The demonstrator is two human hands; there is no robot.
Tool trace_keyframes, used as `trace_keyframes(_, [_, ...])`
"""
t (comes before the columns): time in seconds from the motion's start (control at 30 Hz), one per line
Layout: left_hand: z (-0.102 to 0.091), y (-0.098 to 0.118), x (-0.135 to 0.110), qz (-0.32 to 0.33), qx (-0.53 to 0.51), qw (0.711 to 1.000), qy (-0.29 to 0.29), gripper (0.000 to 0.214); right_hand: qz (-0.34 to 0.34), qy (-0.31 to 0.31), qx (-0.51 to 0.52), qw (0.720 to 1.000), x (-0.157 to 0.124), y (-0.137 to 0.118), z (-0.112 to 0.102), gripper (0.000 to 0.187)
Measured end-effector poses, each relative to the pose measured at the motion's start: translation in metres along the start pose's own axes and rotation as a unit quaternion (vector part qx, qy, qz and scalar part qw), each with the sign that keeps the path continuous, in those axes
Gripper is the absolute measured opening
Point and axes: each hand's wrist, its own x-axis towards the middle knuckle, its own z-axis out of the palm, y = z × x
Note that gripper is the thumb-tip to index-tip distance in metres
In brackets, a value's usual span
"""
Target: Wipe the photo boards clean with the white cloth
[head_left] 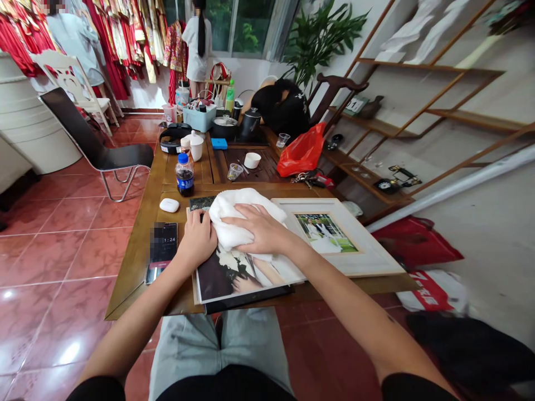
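A large photo panel (221, 278) lies at the table's near edge, with a dark flat board (251, 301) under it. Across its upper part sits a bunched white cloth (246, 200), hiding much of the picture. My right hand (261, 228) is pressed on the cloth, fingers spread and gripping its folds. At the panel's left edge, my left hand (196, 236) has its fingers curled over the border, beside the cloth. To the right lies a framed wedding photo (324, 231) with a wide pale mat.
Left of the panel are a phone (165, 248), a white earphone case (169, 205) and a blue-capped bottle (184, 175). Farther back are a white cup (252, 160), a red plastic bag (303, 153) and a blue basket (203, 117). One person leans on the table; two stand near hanging clothes.
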Motion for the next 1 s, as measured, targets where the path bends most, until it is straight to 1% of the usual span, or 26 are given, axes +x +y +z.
trace_keyframes(0.1, [0.000, 0.000, 0.000, 0.005, 0.003, 1.000, 0.004, 0.034, 0.007, 0.002, 0.002, 1.000, -0.001, 0.001, 0.000, 0.076])
trace_keyframes(0.23, [0.000, 0.000, 0.000, 0.003, -0.003, 1.000, 0.004, 0.040, 0.024, 0.030, -0.015, 0.999, -0.010, 0.007, 0.002, 0.074])
trace_keyframes(0.37, [-0.001, 0.000, 0.001, 0.002, -0.004, 1.000, 0.000, 0.042, 0.049, 0.055, -0.032, 0.997, -0.023, 0.023, 0.005, 0.071])
trace_keyframes(0.47, [-0.002, 0.000, 0.001, 0.003, -0.004, 1.000, -0.002, 0.043, 0.084, 0.066, -0.040, 0.993, -0.032, 0.036, 0.006, 0.070])
trace_keyframes(0.57, [-0.001, 0.000, 0.000, 0.003, -0.005, 1.000, -0.001, 0.043, 0.109, 0.078, -0.044, 0.990, -0.040, 0.043, 0.007, 0.067])
trace_keyframes(0.67, [-0.001, 0.000, 0.000, 0.001, -0.004, 1.000, 0.006, 0.042, 0.109, 0.089, -0.043, 0.989, -0.048, 0.042, 0.009, 0.065])
trace_keyframes(0.77, [-0.001, 0.001, 0.000, 0.002, -0.002, 1.000, 0.009, 0.042, 0.092, 0.099, -0.041, 0.990, -0.060, 0.038, 0.015, 0.066])
trace_keyframes(1.0, [-0.001, 0.001, 0.000, 0.003, 0.003, 1.000, 0.009, 0.042, 0.078, 0.135, -0.037, 0.987, -0.104, 0.025, 0.032, 0.065])
